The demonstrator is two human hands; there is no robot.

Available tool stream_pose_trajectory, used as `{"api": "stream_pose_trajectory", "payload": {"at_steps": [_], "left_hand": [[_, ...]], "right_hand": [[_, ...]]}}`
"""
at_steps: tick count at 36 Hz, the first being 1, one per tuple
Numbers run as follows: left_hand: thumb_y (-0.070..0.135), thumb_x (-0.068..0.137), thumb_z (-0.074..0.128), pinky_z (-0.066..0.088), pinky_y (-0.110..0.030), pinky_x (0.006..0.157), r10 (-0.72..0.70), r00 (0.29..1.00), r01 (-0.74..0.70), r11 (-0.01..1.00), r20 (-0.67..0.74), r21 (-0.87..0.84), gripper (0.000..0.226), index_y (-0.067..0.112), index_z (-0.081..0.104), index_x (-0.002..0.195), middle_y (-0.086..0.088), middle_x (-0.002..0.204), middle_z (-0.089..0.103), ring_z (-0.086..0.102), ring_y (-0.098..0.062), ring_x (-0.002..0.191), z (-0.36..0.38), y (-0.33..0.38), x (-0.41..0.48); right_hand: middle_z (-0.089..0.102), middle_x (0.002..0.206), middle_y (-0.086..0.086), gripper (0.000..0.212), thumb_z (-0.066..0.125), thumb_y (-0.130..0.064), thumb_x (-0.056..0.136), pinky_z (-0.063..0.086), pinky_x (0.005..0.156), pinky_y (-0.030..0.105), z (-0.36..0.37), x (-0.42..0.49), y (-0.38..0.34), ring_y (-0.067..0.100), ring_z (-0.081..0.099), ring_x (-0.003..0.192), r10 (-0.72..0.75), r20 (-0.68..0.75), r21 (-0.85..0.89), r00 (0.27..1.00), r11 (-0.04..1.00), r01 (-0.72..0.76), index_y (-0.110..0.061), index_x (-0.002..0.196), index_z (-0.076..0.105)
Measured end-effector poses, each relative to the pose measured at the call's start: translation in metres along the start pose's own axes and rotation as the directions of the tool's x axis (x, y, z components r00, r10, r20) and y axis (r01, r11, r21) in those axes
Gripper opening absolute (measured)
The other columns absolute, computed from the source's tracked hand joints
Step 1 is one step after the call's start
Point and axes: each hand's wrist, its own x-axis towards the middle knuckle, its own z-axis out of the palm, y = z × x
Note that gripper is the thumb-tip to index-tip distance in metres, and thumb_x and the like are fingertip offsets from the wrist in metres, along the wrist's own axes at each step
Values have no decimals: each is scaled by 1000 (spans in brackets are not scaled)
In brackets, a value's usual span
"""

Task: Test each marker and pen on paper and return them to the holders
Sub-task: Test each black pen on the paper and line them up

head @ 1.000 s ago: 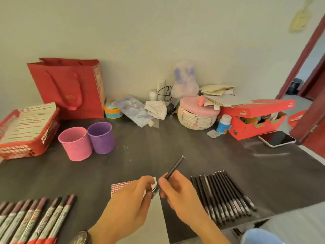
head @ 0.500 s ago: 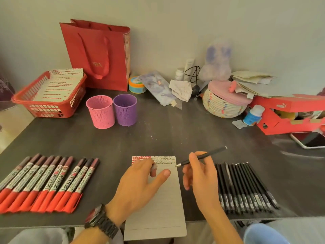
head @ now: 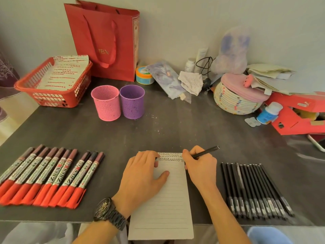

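Where the markers lie: ten red-capped markers [head: 47, 175] in a row flat on the tabletop [head: 175, 131], well to the left of the left grip, caps toward the near edge.
Basket: red basket [head: 52, 93] with scribbled sheets, far beyond the markers, left of both grips.
Holders: pink holder [head: 106, 105] and purple holder [head: 132, 103], upright and touching, beyond the left grip; no marker or pen shows above either rim.
Left grip: left grip [head: 142, 176], a bare hand, palm down on the paper, fingers relaxed at its top left corner, thumb stretched across the page; a small grey bit at the fingertips is too small to tell.
Paper: lined paper [head: 168, 205] between the grips, under the left one, scribbles along its top lines, near end past the tabletop edge.
Right grip: right grip [head: 200, 169], fingers curled round a pen at the paper's top right corner.
Pen: black pen [head: 205, 151], tilted, back end up and right of the grip; tip mostly hidden.
Black pens: row of black pens [head: 255, 189] lying just right of the right grip.
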Motion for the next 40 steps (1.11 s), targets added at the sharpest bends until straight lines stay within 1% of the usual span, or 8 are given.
{"api": "stream_pose_trajectory", "payload": {"at_steps": [4, 7, 10, 13, 18, 32, 37, 40], "left_hand": [[53, 86, 62, 34, -23, 91, 10, 1000, -10, 1000, 11, -5, 31, 29, 52, 104, 20, 95, 48, 49, -5, 99, -2, 0, 0], [50, 97, 41, 36, -24, 85, 36, 999, -38, 996, -31, -76, 21, 30, 48, 98, 18, 94, 49, 45, -4, 92, -8, 4, -1], [40, 103, 27, 39, -28, 76, 70, 995, -82, 982, -74, -173, 27, 29, 51, 98, 18, 92, 48, 46, -8, 86, -15, 7, 0], [47, 105, 24, 39, -14, 82, 98, 995, -99, 950, -16, -297, 36, 34, 53, 122, 26, 101, 49, 51, -3, 97, -19, 11, 3], [46, 101, 39, 35, -4, 83, 142, 989, -145, 916, -34, -375, 41, 33, 56, 135, 34, 104, 51, 52, 6, 98, -22, 21, 5], [51, 101, 36, 46, -19, 87, 290, 956, -269, 929, 49, -256, 41, 46, 45, 141, 28, 110, 60, 53, -1, 100, -24, 44, 3], [63, 91, 35, 39, -1, 87, 246, 966, -208, 919, 74, -335, 44, 72, 22, 132, 51, 103, 53, 51, 15, 105, -15, 57, 0], [67, 89, 32, 44, -7, 83, 264, 957, -213, 921, 119, -327, 44, 73, 19, 130, 46, 99, 56, 52, 12, 103, -4, 70, -1]], "right_hand": [[66, 53, -2, 34, 69, -29, 94, 47, 45, 18, -1, 0, -2, 7, 64, 47, 17, -39, 28, 999, 999, -16, -19, 63, 56], [67, 56, 1, 33, 71, -40, 93, 45, 49, 20, -11, -3, -9, 8, 59, 46, 63, -50, 215, 997, 975, -51, -21, 67, 61], [72, 69, 7, 25, 65, -33, 98, 51, 51, 22, -24, -10, -21, 14, 64, 56, 101, 111, 503, 989, 852, -144, -17, 81, 73], [71, 70, 12, 29, 59, -21, 102, 52, 51, 25, -36, -21, -34, 20, 64, 57, 38, 200, 632, 979, 759, -159, -23, 78, 74], [65, 60, 11, 27, 64, -38, 92, 46, 45, 24, -50, -38, -51, 18, 56, 48, -79, 149, 630, 986, 776, -33, -20, 72, 66], [71, 65, 8, 19, 71, -38, 92, 49, 50, 21, -61, -52, -46, 14, 63, 53, -196, 128, 465, 972, 878, 116, -25, 78, 72], [66, 58, 5, 18, 74, -36, 86, 44, 47, 19, -60, -62, -35, 11, 56, 48, -128, 98, 516, 987, 855, 60, -22, 75, 76], [64, 57, 3, 22, 72, -39, 86, 44, 47, 19, -69, -66, -23, 11, 55, 48, -57, 95, 540, 994, 841, -3, -20, 74, 75]]}}
